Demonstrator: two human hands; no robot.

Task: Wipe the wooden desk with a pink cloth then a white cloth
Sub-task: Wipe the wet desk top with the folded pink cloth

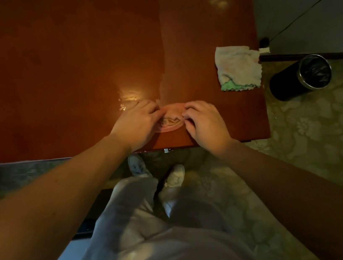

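Left grip point(136, 123) and right grip point(205, 123) pinch pink cloth point(172, 110)

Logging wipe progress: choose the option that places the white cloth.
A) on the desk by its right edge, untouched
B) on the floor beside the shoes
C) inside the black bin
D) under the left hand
A: the white cloth lies on the wooden desk by its right edge, apart from the left hand and right hand, which both hold the pink cloth.
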